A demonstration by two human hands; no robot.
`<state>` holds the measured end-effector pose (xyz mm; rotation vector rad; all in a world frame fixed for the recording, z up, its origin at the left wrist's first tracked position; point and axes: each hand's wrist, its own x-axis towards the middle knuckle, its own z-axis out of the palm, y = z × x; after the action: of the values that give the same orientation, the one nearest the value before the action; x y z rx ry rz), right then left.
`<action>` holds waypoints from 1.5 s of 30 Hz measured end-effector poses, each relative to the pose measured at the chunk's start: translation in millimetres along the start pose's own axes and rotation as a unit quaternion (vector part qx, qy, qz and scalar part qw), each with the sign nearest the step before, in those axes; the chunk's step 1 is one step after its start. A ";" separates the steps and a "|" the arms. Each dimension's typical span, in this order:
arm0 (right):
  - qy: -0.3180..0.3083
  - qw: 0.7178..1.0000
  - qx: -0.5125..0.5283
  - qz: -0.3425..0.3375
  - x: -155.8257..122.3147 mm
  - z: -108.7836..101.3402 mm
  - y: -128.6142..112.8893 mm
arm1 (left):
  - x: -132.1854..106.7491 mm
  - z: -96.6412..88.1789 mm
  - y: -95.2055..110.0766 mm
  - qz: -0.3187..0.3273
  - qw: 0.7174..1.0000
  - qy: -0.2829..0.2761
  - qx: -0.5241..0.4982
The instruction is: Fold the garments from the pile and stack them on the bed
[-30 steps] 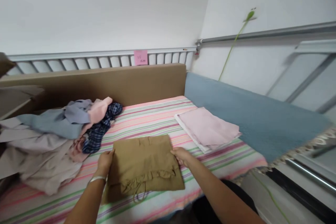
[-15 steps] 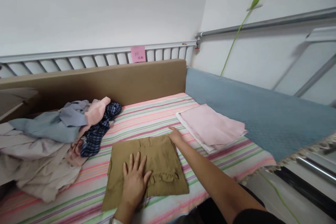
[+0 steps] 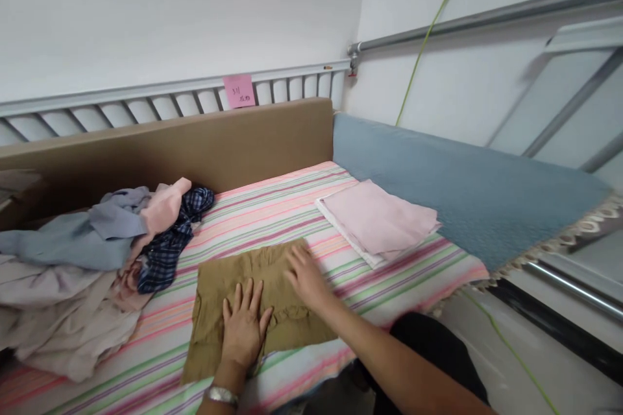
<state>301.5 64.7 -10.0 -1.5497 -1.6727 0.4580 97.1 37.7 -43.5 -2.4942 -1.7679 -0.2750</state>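
An olive-brown folded garment point(image 3: 272, 295) with gathered seams lies on the striped sheet in front of me. My left hand point(image 3: 243, 327) rests flat on its left half, fingers spread. Over the upper right corner of the cloth is my right hand point(image 3: 305, 277), palm down, its fingers stretched out and touching the fabric. Beyond it, to the right, a folded pink cloth point(image 3: 379, 217) lies on top of a white one.
A loose heap of clothes point(image 3: 87, 253) in grey, blue, beige, pink and dark plaid covers the left side. Brown padding point(image 3: 243, 149) borders the back and blue padding point(image 3: 462, 194) the right. A green cord point(image 3: 421, 58) hangs from a wall socket.
My right hand has moved from the garment's right edge onto its upper right part. The left hand stays flat on the cloth. The view has shifted slightly.
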 end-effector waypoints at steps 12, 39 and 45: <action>0.049 0.967 0.162 0.191 -7.9 -48.9 53.0 | -5.4 -39.3 34.1 0.126 0.986 0.084 -0.075; -0.079 0.974 0.022 0.213 49.8 -12.9 73.2 | 35.5 -26.6 101.3 -0.009 0.858 0.107 -0.503; -0.080 0.975 -0.039 0.205 43.4 -20.1 63.2 | 20.5 -18.1 114.8 0.099 0.947 -0.006 -0.305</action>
<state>361.2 112.8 -30.1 -1.9721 -1.4979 0.7558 209.8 15.4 -16.8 -3.0491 -1.5930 -0.9184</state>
